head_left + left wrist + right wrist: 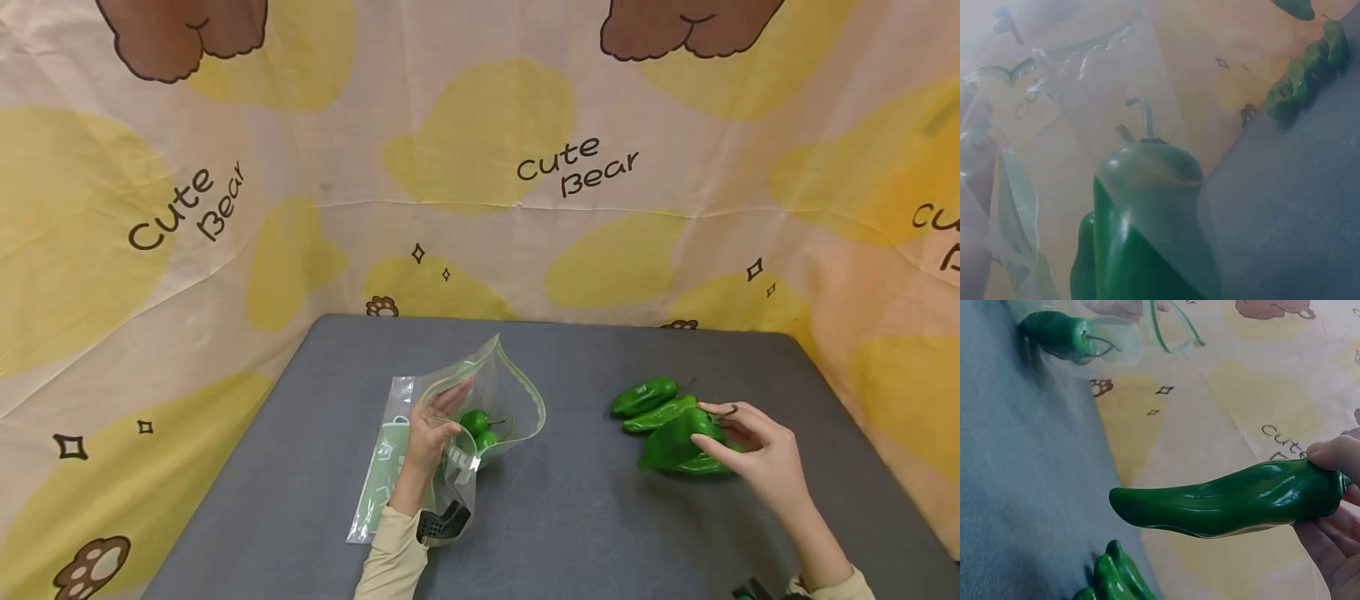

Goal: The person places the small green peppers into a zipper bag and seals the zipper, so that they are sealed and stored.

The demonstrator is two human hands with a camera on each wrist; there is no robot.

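Observation:
A clear zip bag (521, 392) stands with its mouth spread wide, two green peppers (480, 429) inside it. My left hand (431, 429) is at the bag's left side, fingers extended against the plastic and thumb apart from them. In the left wrist view, a pepper (1147, 212) shows large through hazy film. At the right, my right hand (757, 446) pinches a long green pepper (1229, 500) near its stem end, between thumb and fingers. Its tip points left, and it is held above the table near several loose green peppers (648, 396).
A flat clear packet with a green print (382, 467) lies left of the bag, partly behind my left forearm. The grey table (562, 508) ends at a patterned cloth backdrop (480, 167) behind and at the sides.

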